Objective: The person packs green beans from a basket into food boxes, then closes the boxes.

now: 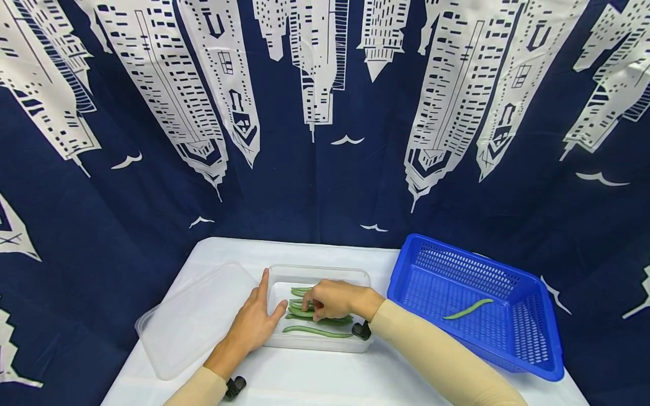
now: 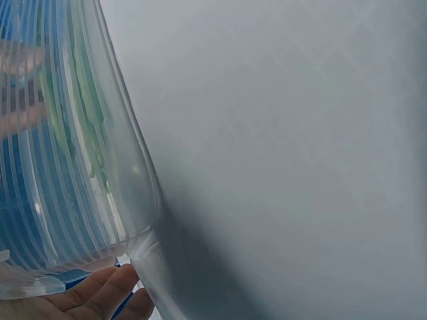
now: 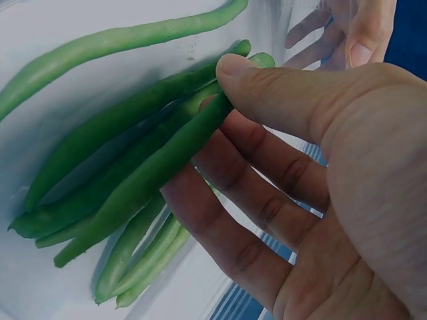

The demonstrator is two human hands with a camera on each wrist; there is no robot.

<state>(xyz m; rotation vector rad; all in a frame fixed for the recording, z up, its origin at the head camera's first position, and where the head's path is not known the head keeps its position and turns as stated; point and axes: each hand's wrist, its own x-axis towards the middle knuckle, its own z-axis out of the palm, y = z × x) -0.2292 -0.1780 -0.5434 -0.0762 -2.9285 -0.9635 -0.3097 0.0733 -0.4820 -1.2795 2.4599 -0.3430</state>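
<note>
A green bean (image 3: 140, 183) is pinched in the right hand (image 1: 332, 300); around that grip, more green beans (image 1: 317, 332) lie in a clear plastic container (image 1: 315, 343). Left of it, the outstretched left hand (image 1: 255, 318) touches the container; farther left lies a clear lid (image 1: 195, 321), to the right a blue perforated basket (image 1: 431, 287).

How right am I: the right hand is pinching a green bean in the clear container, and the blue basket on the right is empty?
One slip: the blue basket isn't empty; the head view shows a single bean lying in it. The right hand is indeed pinching a green bean in the clear container.
</note>
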